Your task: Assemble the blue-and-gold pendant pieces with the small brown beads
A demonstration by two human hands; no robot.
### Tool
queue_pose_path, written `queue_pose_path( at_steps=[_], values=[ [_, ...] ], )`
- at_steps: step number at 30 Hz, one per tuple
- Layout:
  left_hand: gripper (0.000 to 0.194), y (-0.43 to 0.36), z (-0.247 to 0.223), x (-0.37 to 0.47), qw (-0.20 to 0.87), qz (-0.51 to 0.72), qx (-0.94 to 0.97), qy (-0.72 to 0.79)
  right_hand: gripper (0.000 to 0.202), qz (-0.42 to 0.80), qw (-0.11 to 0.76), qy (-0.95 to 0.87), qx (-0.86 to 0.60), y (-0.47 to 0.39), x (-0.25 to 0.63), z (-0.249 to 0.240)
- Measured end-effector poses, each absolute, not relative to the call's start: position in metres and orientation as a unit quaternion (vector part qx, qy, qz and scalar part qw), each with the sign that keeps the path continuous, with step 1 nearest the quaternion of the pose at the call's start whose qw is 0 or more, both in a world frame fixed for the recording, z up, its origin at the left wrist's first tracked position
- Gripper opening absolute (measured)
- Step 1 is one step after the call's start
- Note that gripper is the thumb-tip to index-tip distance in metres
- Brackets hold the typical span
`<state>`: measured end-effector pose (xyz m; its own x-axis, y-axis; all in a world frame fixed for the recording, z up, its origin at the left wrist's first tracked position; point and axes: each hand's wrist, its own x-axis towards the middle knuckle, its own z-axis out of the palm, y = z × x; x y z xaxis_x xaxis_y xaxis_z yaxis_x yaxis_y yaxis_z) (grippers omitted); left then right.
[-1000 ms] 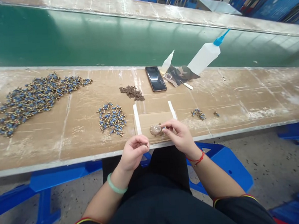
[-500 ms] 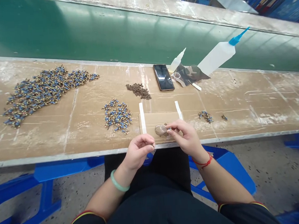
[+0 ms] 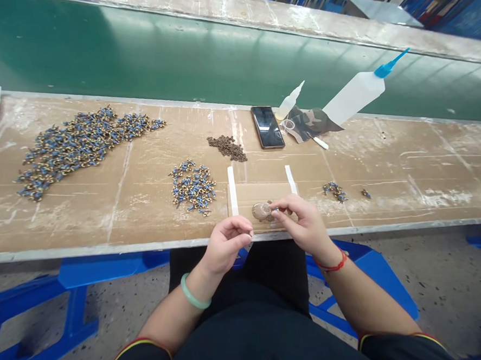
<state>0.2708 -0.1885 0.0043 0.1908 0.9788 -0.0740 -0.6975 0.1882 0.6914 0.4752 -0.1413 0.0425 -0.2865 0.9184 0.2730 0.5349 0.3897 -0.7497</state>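
Observation:
My right hand (image 3: 304, 222) pinches a tiny part (image 3: 275, 209), seemingly blue and brass, at the right rim of a clear round dish (image 3: 260, 211). Its details are mostly covered by my fingertips. The dish rests on a cardboard piece (image 3: 244, 193) with white strips at both sides. Left of it, at the table's front edge, my left hand (image 3: 229, 243) has thumb and forefinger pressed together; whatever is between them is too small to name. A loose pile of small blue-and-brass parts (image 3: 192, 188) lies beyond my left hand, and small brown pieces (image 3: 228, 148) lie farther back.
A large heap of blue-and-brass parts (image 3: 79, 143) covers the left. Smaller groups (image 3: 336, 191) sit at right. Behind are a phone (image 3: 267, 127), a small glue bottle (image 3: 290, 102), a camouflage cloth (image 3: 308, 122), a white-handled tool (image 3: 320, 142) and a large blue-tipped bottle (image 3: 355, 97).
The whole view has shifted slightly, so the table things appear a little farther right. Both hands keep nearly the same pose, the right one still at the dish.

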Motion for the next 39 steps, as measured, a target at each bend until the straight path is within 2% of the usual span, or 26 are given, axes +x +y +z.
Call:
queue_pose_path(
  at_steps=[12, 15, 19, 22, 25, 30, 39],
  values=[
    [0.036, -0.185, -0.001, 0.277, 0.704, 0.601, 0.249, 0.286, 0.012, 0.243, 0.362, -0.760, -0.482, -0.142, 0.478, 0.046],
    [0.039, -0.185, 0.005, 0.279, 0.697, 0.614, 0.231, 0.289, 0.013, 0.247, 0.419, -0.724, -0.489, -0.154, 0.464, 0.056],
    [0.038, -0.189, 0.021, 0.281, 0.689, 0.632, 0.223, 0.275, 0.017, 0.374, 0.540, -0.628, -0.417, -0.176, 0.427, 0.064],
    [0.040, -0.193, 0.032, 0.281, 0.674, 0.643, 0.235, 0.278, 0.026, 0.445, 0.576, -0.563, -0.391, -0.188, 0.404, 0.063],
    [0.040, -0.197, 0.039, 0.280, 0.663, 0.648, 0.248, 0.280, 0.025, 0.482, 0.577, -0.540, -0.378, -0.194, 0.394, 0.061],
    [0.039, -0.202, 0.043, 0.281, 0.668, 0.646, 0.246, 0.274, 0.010, 0.511, 0.585, -0.529, -0.342, -0.199, 0.396, 0.064],
    [0.031, -0.204, 0.049, 0.282, 0.639, 0.665, 0.295, 0.250, 0.015, 0.501, 0.582, -0.537, -0.350, -0.203, 0.396, 0.072]
  ],
)
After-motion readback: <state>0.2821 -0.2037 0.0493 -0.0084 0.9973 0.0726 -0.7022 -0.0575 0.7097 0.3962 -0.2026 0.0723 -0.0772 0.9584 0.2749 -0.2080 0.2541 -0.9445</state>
